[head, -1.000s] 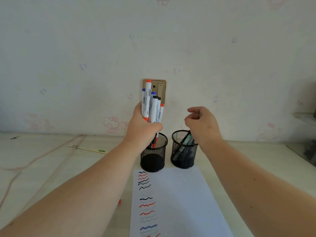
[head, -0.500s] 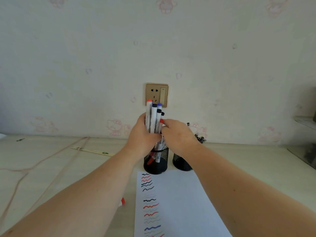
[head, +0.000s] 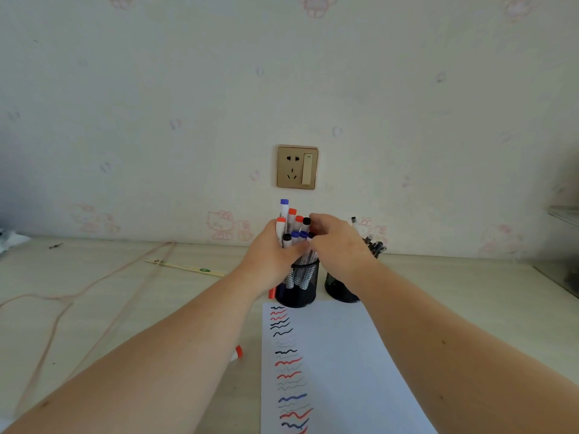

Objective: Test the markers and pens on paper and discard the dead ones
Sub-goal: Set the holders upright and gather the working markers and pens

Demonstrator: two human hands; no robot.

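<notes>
My left hand (head: 272,254) grips a bundle of white markers (head: 291,226) with red, blue and black caps, their lower ends standing in the left black mesh cup (head: 300,285). My right hand (head: 340,245) reaches in from the right, its fingers curled against the marker tops. A second mesh cup (head: 340,291) stands to the right, partly behind my right wrist, with dark pens (head: 374,245) sticking out. A white sheet of paper (head: 338,364) in front carries red, black and blue scribbles. One red-capped marker (head: 238,352) lies on the desk under my left forearm.
A pink cable (head: 94,296) loops over the desk's left side. A thin wooden stick (head: 185,266) lies behind it. A gold wall socket (head: 297,167) sits above the cups. A glass shelf edge (head: 560,274) juts in at the far right.
My left hand lowered the marker bundle into the left cup. My right hand moved left from above the right cup onto the marker tops.
</notes>
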